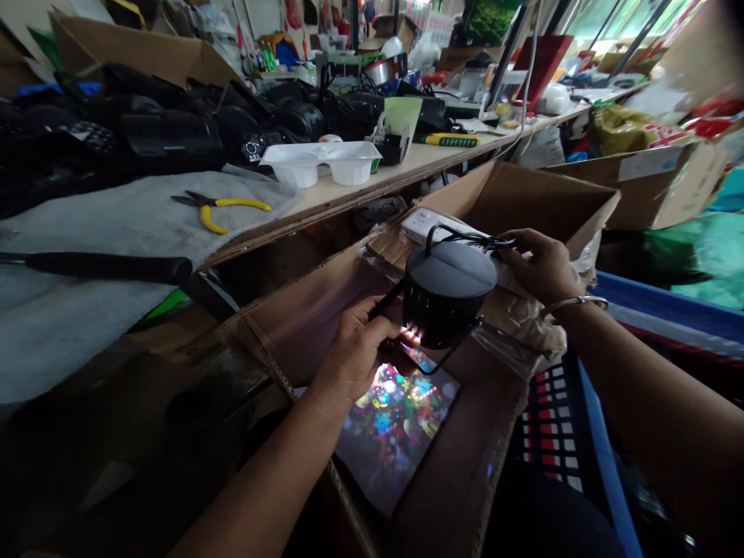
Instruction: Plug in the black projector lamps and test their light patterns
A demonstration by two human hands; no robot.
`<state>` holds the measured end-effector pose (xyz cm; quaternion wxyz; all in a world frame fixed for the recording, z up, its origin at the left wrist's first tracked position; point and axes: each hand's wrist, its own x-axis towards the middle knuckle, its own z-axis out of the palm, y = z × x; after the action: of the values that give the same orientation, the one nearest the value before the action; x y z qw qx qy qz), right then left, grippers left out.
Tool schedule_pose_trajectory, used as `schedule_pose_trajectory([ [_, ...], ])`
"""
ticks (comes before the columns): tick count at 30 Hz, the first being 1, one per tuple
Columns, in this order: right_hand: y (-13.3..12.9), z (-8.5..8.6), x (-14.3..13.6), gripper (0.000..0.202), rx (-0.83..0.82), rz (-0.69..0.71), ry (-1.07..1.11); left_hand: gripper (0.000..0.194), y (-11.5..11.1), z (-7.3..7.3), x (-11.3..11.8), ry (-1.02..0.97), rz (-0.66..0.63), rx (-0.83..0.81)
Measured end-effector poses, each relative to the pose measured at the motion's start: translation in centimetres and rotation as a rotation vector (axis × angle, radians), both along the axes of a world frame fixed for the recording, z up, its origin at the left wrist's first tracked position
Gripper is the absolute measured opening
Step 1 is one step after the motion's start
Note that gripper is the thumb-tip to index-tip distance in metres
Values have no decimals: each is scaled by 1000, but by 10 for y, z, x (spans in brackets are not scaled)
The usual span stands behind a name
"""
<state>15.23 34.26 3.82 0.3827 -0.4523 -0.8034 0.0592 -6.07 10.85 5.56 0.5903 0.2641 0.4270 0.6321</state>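
Note:
A round black projector lamp (449, 298) is in my left hand (363, 341), whose fingers close around its bracket and lower side. The lamp faces down and throws coloured spots of light onto a pale sheet (387, 457) inside an open cardboard box (447, 465). From the lamp, a bundled black cord (485, 242) runs to my right hand (540, 263), which pinches it beside a white power strip (419, 223). The strip lies across the box's far side, partly behind the lamp and cord. Whether the plug sits in a socket is hidden.
A wooden bench (325, 201) carries yellow-handled pliers (232, 208), a white plastic tray (325, 161), a yellow-black cutter (450, 140) and many black lamps (168, 136). A dark-handled tool (110, 266) lies at left. A blue basket (601, 442) stands right of the box.

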Motion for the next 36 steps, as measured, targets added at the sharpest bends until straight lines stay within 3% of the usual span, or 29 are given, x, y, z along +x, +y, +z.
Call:
schedule_pose_trajectory([
  [36,-5,0,-4,25,-9,-1,17,34,-2,0,-2,7,-16,12],
])
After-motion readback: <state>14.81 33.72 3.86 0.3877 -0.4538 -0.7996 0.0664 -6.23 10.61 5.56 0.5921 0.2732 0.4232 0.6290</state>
